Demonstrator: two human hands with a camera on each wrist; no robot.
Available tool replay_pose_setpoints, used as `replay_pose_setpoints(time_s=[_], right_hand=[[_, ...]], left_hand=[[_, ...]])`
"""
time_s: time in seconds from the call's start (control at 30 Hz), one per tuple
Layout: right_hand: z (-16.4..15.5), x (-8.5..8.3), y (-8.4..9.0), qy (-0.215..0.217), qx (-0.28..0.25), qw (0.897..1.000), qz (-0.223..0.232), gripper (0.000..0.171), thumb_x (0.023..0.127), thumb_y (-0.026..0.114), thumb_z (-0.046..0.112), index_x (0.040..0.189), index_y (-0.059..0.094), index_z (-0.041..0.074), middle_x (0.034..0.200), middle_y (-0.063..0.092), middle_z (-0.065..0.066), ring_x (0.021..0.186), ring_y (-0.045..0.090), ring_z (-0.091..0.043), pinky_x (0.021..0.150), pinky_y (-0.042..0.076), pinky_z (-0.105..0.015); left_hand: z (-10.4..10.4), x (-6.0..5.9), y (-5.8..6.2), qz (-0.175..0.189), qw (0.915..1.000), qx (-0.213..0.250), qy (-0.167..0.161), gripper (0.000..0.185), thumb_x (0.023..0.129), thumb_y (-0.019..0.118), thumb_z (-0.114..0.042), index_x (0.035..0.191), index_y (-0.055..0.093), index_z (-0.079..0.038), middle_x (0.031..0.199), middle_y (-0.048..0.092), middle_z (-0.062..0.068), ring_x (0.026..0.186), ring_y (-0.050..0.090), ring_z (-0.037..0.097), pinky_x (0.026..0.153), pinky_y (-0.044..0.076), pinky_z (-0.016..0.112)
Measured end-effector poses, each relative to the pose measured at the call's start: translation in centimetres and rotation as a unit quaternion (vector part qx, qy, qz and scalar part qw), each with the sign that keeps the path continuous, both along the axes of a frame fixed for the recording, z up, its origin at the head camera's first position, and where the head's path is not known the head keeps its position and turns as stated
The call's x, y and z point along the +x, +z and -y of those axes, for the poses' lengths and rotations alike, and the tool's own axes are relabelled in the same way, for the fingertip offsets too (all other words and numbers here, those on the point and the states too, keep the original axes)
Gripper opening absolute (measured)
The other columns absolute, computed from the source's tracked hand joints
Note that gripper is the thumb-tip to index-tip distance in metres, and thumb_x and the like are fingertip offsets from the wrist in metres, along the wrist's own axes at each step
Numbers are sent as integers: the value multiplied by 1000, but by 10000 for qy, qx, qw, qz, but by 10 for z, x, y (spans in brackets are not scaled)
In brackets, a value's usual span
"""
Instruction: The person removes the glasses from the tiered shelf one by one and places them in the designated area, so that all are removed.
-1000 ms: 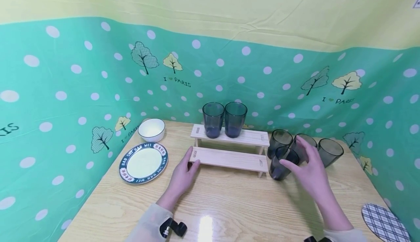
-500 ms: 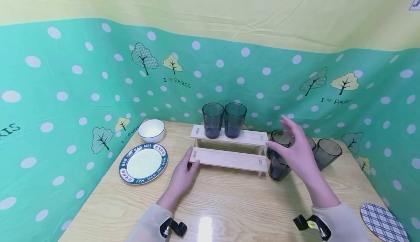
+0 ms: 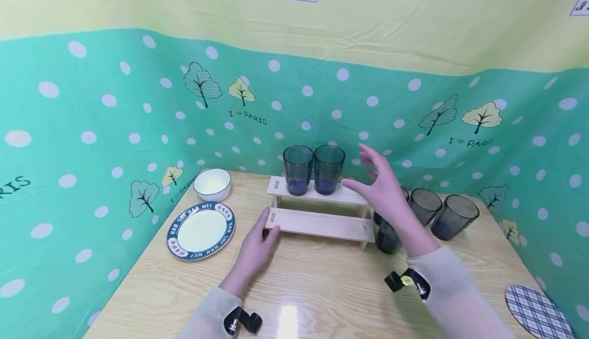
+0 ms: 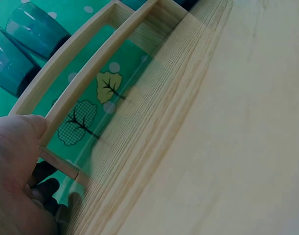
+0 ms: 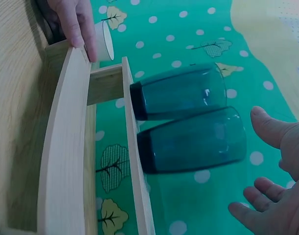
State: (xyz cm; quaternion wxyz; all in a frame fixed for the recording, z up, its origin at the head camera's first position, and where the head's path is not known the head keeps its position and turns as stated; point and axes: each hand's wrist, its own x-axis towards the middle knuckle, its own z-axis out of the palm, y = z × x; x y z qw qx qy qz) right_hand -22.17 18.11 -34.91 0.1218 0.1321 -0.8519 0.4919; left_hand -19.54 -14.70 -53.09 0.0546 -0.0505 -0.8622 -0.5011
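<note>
A two-tier wooden shelf (image 3: 324, 224) stands on the table. My left hand (image 3: 254, 244) grips the left end of its lower board; in the left wrist view the thumb lies on the front edge (image 4: 34, 125). Two dark tinted glasses stand upright side by side on the upper board: the left glass (image 3: 298, 170) and the right glass (image 3: 329, 170). My right hand (image 3: 381, 188) is in the air just right of the right glass, holding nothing. Its thumb and fingers are spread apart around a gap, which the right wrist view shows facing the glass rims (image 5: 237, 134).
Several more tinted glasses (image 3: 455, 216) stand right of the shelf, partly hidden behind my right forearm. A white bowl (image 3: 212, 184) and a blue-rimmed plate (image 3: 201, 254) lie to the left. A checked round mat (image 3: 538, 311) is at the right edge. A polka-dot cloth (image 3: 152, 88) hangs behind.
My right hand has moved left and up, from above the glasses on the right to beside the glasses on the upper board. My left hand has stayed on the shelf.
</note>
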Motion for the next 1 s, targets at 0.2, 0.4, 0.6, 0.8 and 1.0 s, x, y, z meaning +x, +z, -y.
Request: replay_pose_setpoints(time_s=[0.2,0.4,0.6,0.8,1.0], right_hand=[[21,-16,3,60,163,9998,-46,96,96,91,24,174,34,20,168,41,-16,155,42,-36,129,40,-53],[33,-30,2,-1,261,9996,79,95,97,90,25,174,34,20,169,39,-16,156,40,-37,127,41,-54],[38,-39,-1,-30,390,9988,289,97,97,90,29,175,33,23,173,38,-13,157,40,-35,124,46,-54],[41,-44,-3,-3,514,9972,546,98,98,89,35,176,29,29,180,29,-5,162,33,-37,124,43,-63],[43,-45,-5,79,534,9969,572,99,99,88,36,177,28,28,181,29,-5,164,30,-38,125,39,-67]], left_hand=[[0,1,-1,-11,10000,-43,11,73,116,60,-38,176,28,-13,174,39,15,160,38,38,132,30,55],[0,0,-2,3,10000,-16,6,73,116,60,-37,176,28,-13,175,38,15,160,37,38,132,30,55],[0,0,-2,51,10000,1,13,73,116,60,-39,177,28,-15,176,37,14,161,36,38,132,29,56],[0,-1,-3,33,10000,5,21,74,115,61,-39,177,27,-15,175,37,14,161,35,39,132,29,56],[0,-1,-2,2,10000,17,20,74,115,61,-38,176,28,-14,175,37,15,161,36,39,132,29,57]])
